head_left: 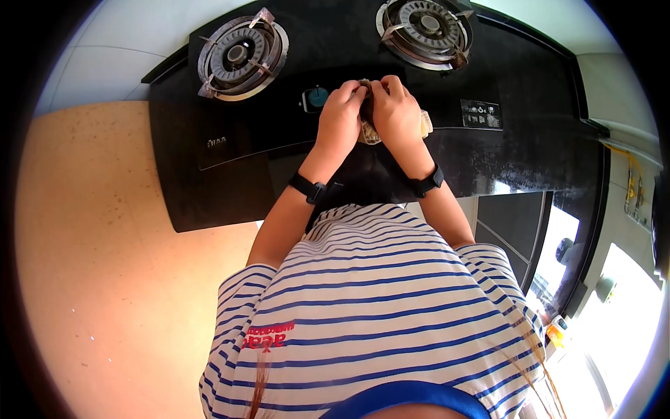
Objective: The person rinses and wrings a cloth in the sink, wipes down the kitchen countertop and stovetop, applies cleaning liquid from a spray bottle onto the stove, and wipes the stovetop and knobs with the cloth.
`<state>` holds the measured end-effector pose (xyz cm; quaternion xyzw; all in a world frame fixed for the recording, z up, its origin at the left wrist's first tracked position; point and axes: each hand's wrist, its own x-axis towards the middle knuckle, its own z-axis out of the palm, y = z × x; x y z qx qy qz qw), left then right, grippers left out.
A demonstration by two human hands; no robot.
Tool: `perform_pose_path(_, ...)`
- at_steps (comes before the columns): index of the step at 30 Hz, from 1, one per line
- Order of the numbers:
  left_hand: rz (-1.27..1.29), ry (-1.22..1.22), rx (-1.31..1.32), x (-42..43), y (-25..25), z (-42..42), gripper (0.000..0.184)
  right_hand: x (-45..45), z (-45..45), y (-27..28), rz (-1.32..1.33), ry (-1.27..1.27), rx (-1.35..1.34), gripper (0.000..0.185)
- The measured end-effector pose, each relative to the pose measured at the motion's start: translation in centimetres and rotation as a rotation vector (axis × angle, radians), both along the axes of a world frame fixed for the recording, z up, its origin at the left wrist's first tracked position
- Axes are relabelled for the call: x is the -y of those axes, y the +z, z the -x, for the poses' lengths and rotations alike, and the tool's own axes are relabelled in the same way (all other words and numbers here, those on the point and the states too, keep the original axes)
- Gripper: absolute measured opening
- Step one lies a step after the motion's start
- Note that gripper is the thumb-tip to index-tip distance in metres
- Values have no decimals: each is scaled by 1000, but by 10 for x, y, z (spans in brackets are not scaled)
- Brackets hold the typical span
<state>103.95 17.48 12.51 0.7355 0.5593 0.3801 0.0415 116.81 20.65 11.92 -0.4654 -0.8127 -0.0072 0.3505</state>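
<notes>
My left hand [340,117] and my right hand [396,115] meet close together above the front part of a black glossy cooktop [258,136]. Between them is a crumpled, brownish patterned cloth [370,133], with the fingers of both hands curled around it. A paler end of it pokes out beside my right hand. Much of the cloth is hidden behind the fingers. Black bands circle both wrists. Just left of my left hand, a small rounded panel with a bluish disc [316,98] lies on the black surface.
Two gas burners with metal pan supports, the left burner [241,57] and the right burner [427,31], stand beyond my hands. A printed label [481,114] is on the right. Farther right are a yellow hose [631,174] and an orange-and-white container [557,331].
</notes>
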Motion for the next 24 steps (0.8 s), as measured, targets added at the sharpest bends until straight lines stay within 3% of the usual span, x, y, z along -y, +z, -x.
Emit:
perform_pose_path(14, -25, -7, -100, -12, -1, -4, 28, -23, -9, -2, 158, 41, -164, 14)
perform_pose_path(24, -73, 5, -168, -30, -1, 5, 30, -34, 1, -7, -19, 64, -113, 19)
